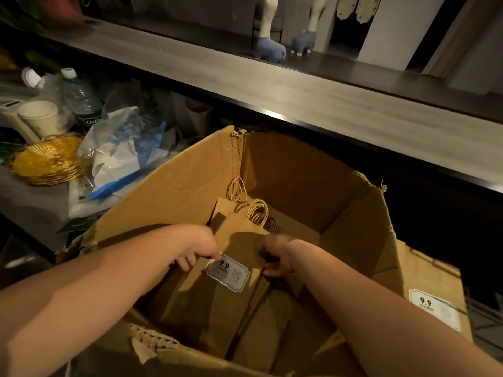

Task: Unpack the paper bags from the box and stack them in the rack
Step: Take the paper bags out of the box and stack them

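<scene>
Dim light falls over a long grey wooden counter (pixel 272 85) running beyond both hands, with two blue-and-cream figurines (pixel 270 47) standing on a dark ledge past it. Below the counter, a large open cardboard box (pixel 174 183) with torn, crumpled flaps surrounds both forearms. Inside it lies a stack of flat brown paper bags (pixel 206 300), their twisted paper handles (pixel 257 212) pointing away from the person; the top bag carries a white label (pixel 228 272) printed "9.9". The left hand (pixel 198 250) grips the stack's left edge, fingers curled beside the label. The right hand (pixel 275 258) holds the right edge, fingers curled under it, partly in shadow. Outside the box, right of the right forearm, another brown bag (pixel 435 289) shows the same "9.9" label. Far left of the left hand, a cluttered table holds crumpled clear plastic wrapping (pixel 119 148), a golden wicker basket (pixel 47 161), a plastic water bottle (pixel 80 97) and a white paper cup (pixel 39 117).
</scene>
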Demonstrator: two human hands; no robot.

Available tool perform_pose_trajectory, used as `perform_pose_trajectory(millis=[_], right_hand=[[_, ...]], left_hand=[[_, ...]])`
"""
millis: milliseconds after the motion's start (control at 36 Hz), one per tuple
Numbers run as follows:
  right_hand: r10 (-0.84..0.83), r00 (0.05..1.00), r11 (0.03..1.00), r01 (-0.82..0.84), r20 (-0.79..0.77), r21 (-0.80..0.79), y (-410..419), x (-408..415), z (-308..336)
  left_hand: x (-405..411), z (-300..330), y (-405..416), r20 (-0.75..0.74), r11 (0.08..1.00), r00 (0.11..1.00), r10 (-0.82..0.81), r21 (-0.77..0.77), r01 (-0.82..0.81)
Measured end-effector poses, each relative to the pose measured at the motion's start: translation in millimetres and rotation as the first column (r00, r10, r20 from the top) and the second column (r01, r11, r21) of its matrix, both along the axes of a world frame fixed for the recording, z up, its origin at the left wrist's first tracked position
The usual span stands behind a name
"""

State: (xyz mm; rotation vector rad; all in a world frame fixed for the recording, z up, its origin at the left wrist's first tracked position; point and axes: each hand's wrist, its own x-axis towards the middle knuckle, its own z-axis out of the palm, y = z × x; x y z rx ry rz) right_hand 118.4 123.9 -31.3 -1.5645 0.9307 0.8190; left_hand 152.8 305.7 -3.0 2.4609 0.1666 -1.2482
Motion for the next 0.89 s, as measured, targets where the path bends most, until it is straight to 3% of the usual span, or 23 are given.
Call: perform_pose_trajectory(millis=[139, 250, 361, 472, 667, 889], right_hand=[[-0.06, 0.998, 0.99, 0.058, 0.012, 0.125, 1.3, 3.5, 3.6], [-0.041, 0.997, 0.988, 0.032, 0.059, 0.152, -1.3, 5.3, 10.2], [0.133, 0.987, 0.985, -0.122, 0.089, -0.125, -9.5, 5.3, 5.0], [0.391, 0.918, 0.847, -0.33, 0.068, -0.416, -17.0, -3.4, 1.9], [0.526, 0.849, 0.745, -0.433, 0.049, -0.508, -15.9, -4.7, 0.9], [0.535, 0.845, 0.73, -0.455, 0.012, -0.51, -12.0, -0.9, 12.6]], left_hand=[[14.4, 18.2, 9.6, -0.081, 0.943, 0.979, 0.185, -0.264, -0.2], [13.0, 26.1, 9.6, -0.075, 0.917, 0.981, 0.18, -0.349, -0.195], [18.3, 32.4, 13.8, 0.011, 0.916, 0.982, 0.186, -0.364, -0.169], [25.1, 36.2, 21.1, 0.103, 0.921, 0.968, 0.228, -0.346, -0.18], [30.1, 28.0, 26.3, 0.203, 0.96, 0.958, 0.204, -0.231, -0.155], [30.5, 31.5, 27.4, 0.356, 0.978, 0.924, 0.142, -0.194, -0.076]])
